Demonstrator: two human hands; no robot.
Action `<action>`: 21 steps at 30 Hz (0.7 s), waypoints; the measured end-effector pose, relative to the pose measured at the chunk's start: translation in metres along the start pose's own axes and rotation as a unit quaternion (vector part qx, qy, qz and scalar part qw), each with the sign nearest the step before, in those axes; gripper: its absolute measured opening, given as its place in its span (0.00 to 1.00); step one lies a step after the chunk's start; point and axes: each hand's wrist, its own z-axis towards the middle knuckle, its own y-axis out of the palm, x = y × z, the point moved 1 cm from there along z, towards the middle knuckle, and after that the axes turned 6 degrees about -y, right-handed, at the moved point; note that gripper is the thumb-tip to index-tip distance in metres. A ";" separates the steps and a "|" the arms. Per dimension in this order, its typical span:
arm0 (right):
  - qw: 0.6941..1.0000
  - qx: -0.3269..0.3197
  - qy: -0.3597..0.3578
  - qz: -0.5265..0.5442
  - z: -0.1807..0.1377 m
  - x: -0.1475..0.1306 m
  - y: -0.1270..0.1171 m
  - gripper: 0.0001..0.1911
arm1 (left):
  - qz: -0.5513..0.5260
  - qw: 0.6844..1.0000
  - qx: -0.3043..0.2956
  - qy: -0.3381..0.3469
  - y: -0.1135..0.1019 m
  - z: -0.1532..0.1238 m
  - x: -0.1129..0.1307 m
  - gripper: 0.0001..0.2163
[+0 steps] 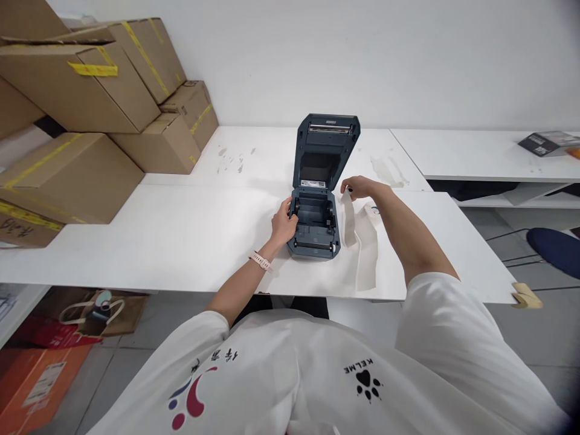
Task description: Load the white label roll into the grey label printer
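A dark blue-grey label printer (312, 232) stands on the white table with its lid (321, 151) raised. Its inner bay shows a roller near the front and no paper roll. My left hand (284, 225) is closed on the printer's left side, thumb over the rim. Just right of the printer, my right hand (357, 186) has its fingers closed at the upper end of an off-white paper strip (348, 223). Part of that grip is hidden, and a small dark spot shows by the fingertips. A second length of creased paper (367, 257) lies beside it, reaching toward the table's front edge.
Cardboard boxes (72, 175) with yellow tape are stacked on the left. A black-and-white package (548, 144) lies on the shelf at right, above a dark blue stool (555, 249). A brown tape piece (526, 296) hangs at the table's right corner. Bags and an orange box (40, 386) sit below left.
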 end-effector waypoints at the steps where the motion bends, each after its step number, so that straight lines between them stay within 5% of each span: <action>1: 1.000 -0.001 -0.005 0.008 0.003 -0.003 0.004 0.25 | 0.000 1.000 0.001 -0.002 0.000 0.000 0.000 0.30; 6: 0.998 0.002 -0.007 0.056 0.007 -0.014 0.019 0.24 | -0.007 1.000 -0.002 -0.008 0.000 0.001 -0.002 0.30; 10: 0.986 0.010 -0.025 0.167 -0.015 0.003 0.013 0.30 | -0.009 1.000 -0.002 -0.006 0.000 0.000 -0.002 0.30; 16: 0.862 0.178 0.003 0.475 -0.097 0.082 0.039 0.31 | -0.003 1.000 0.003 0.002 0.000 0.001 -0.002 0.30; 21: 0.831 0.119 -0.027 0.543 -0.136 0.076 0.094 0.42 | -0.020 1.000 0.002 -0.002 0.003 0.004 -0.006 0.31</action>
